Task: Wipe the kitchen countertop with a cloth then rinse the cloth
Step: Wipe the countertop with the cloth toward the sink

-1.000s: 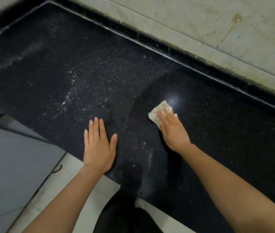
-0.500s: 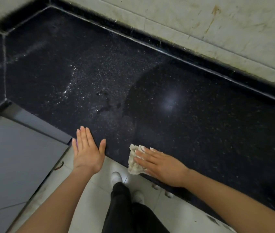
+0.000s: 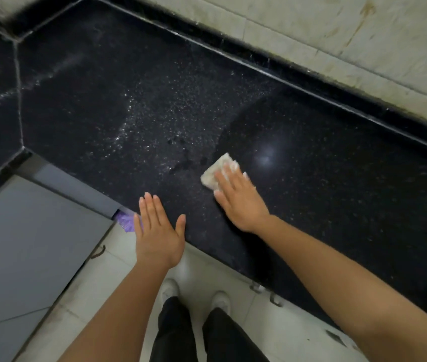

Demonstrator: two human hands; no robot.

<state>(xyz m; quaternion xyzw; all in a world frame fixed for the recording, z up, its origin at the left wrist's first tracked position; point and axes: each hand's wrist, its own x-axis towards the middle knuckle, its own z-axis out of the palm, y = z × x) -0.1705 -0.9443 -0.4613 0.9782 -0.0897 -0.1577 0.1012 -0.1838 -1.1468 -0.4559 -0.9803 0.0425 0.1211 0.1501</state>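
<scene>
The black speckled countertop [image 3: 337, 178] fills the upper view. A pale folded cloth [image 3: 216, 169] lies on it near the middle, and my right hand [image 3: 238, 199] presses flat on its near half with fingers pointing away. My left hand [image 3: 159, 233] rests flat with fingers spread at the counter's front edge, holding nothing. Left of the cloth the stone carries a whitish dusty film with dark spots [image 3: 155, 121]. Right of the cloth the surface looks dark and shiny with a light glare.
A stained pale tiled wall [image 3: 350, 35] rises behind a raised black back edge. A grey cabinet door [image 3: 24, 244] stands lower left, with something purple [image 3: 126, 220] at its corner. My dark trousers and white shoes stand on the white floor tiles [image 3: 89, 296] below.
My right hand has pushed the cloth from the counter's front edge back toward the middle. My left hand stays flat at the front edge.
</scene>
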